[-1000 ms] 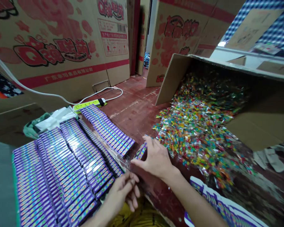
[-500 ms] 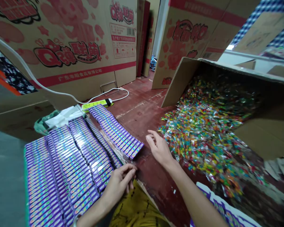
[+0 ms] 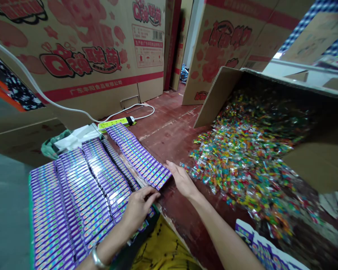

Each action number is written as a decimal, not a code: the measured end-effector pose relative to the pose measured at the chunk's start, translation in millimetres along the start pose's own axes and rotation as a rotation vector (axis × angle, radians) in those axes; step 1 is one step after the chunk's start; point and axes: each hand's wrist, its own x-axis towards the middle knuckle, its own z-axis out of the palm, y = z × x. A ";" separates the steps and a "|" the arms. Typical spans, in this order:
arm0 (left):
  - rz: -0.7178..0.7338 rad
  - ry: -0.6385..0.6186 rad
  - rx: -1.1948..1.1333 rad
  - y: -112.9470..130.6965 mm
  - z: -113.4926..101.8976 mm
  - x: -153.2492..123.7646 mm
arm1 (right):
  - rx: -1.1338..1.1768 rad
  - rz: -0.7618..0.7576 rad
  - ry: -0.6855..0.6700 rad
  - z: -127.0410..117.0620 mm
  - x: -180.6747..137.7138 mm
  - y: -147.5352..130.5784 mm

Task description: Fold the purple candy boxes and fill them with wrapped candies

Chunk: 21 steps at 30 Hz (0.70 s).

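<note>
the left hand's point(image 3: 139, 205) fingers point(image 3: 150, 193) lie flat and spread on the near ends of the purple boxes point(image 3: 81, 195), gripping nothing. the right hand point(image 3: 181, 179) is open too, its fingers point(image 3: 169, 167) just touching the near end box of the right row point(image 3: 138, 155) and closed on nothing. that row lies on the red floor point(image 3: 169, 131), slanting from near right to far left, with the other rows packed tight to its left.

risks, as i judge them: the right row is loose and has no edge behind it, so a push from the right fingers could fan it or slide the end box out of line. the left palm bears on tightly packed boxes, and too much weight could tip one up and upset its neighbours. the candy point(image 3: 242, 165) spreads close to the right hand, so a sweep of that wrist could drag wrapped pieces in among the boxes.

counts:
- hands: two, with one bracelet point(image 3: 96, 258) on the left wrist.
- rows of boxes: about five, as near as i can tell. the boxes are too many to count, well over a hundred.
- candy heaps: one, spilling from one tipped carton point(image 3: 318, 165) at the right, with pieces beyond counting.
- power strips: one point(image 3: 116, 122), far of the rows.
- green bags: one point(image 3: 49, 148), far left.
- stacks of flat printed sheets: one point(image 3: 259, 247), near right.
</note>
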 end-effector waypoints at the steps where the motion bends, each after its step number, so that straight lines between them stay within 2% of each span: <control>1: -0.002 -0.004 -0.002 -1.0 -0.2 0.7 | -0.009 -0.001 0.000 -0.1 -0.2 -0.9; 9: -0.024 -0.024 -0.026 -2.8 -2.3 3.3 | -0.101 -0.025 -0.012 3.1 -2.9 -7.8; 17: -0.009 -0.051 -0.014 1.6 -5.4 0.3 | -0.091 -0.036 0.025 5.2 -0.5 -0.7; 21: 0.012 -0.071 0.020 9.7 -8.7 -8.5 | -0.060 -0.055 0.058 -5.4 -3.7 -7.4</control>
